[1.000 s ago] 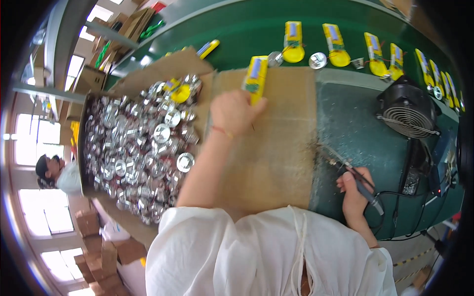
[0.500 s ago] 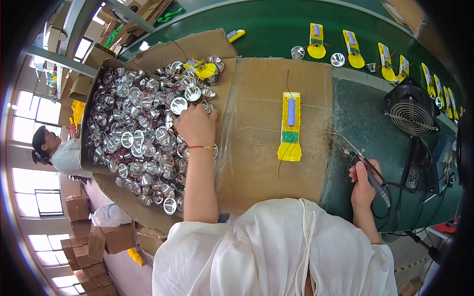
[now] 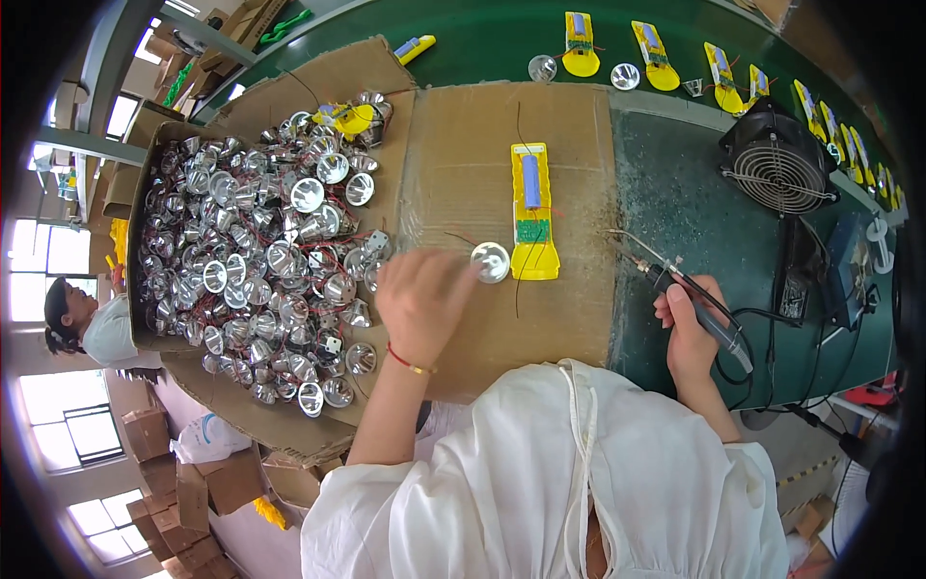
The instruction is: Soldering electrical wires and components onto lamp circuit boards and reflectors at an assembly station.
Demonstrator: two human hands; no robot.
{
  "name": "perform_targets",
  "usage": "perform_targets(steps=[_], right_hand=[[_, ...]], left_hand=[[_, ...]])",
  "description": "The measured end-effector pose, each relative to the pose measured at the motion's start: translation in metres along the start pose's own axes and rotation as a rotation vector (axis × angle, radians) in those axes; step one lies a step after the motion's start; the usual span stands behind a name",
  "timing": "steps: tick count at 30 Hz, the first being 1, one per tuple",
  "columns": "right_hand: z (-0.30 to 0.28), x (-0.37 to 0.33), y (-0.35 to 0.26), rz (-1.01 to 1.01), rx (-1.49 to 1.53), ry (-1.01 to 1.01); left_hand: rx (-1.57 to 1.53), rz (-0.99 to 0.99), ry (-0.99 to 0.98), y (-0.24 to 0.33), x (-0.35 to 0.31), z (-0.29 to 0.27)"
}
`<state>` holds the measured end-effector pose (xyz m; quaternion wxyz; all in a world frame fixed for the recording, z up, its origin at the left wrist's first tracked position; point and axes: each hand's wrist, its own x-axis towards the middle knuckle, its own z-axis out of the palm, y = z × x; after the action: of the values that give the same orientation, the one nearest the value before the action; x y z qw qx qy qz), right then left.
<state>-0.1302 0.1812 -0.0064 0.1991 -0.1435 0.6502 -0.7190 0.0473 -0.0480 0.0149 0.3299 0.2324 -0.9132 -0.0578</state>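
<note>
While left hand (image 3: pixel 422 304) pinches silver reflector (image 3: pixel 491 261) at its two o'clock, yellow casing (image 3: pixel 533 211) just beyond, right hand (image 3: pixel 691 333) gripping soldering iron (image 3: pixel 696 309).

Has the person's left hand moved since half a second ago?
Yes. The left hand has come out of the cardboard box of shiny silver reflector cups rightwards, holding one silver reflector cup beside the yellow plastic casing.
</note>
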Motion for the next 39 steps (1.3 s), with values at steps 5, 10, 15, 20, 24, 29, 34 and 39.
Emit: perform_targets(steps=[5, 10, 15, 20, 24, 29, 34, 39], right_hand=[[0.003, -0.004, -0.004, -0.009, 0.000, -0.005], [0.005, -0.009, -0.004, 0.038, -0.009, -0.028], [0.005, -0.011, -0.007, 0.034, -0.039, -0.039], [0.013, -0.012, -0.006, 0.046, -0.020, -0.099], [0.025, -0.010, -0.010, -0.056, -0.078, -0.188], [0.035, -0.001, 0.001, -0.095, -0.172, -0.226], [0.045, 0.003, 0.005, -0.099, -0.162, -0.218], [0.050, 0.007, 0.005, -0.065, -0.162, -0.220]], left_hand=[[0.234, -0.536, -0.530, -0.007, 0.025, 0.000], [0.188, -0.565, -0.595, -0.008, 0.042, 0.034], [-0.720, -0.787, -0.498, -0.006, 0.031, 0.038], [-1.128, -0.858, -0.367, 0.013, 0.016, 0.021], [-1.097, -0.923, -0.433, 0.025, 0.011, 0.020], [-0.772, -0.726, -0.353, 0.029, 0.008, 0.040], [-0.692, -0.682, -0.325, 0.032, 0.014, 0.044], [-0.666, -0.677, -0.324, 0.030, 0.015, 0.045]])
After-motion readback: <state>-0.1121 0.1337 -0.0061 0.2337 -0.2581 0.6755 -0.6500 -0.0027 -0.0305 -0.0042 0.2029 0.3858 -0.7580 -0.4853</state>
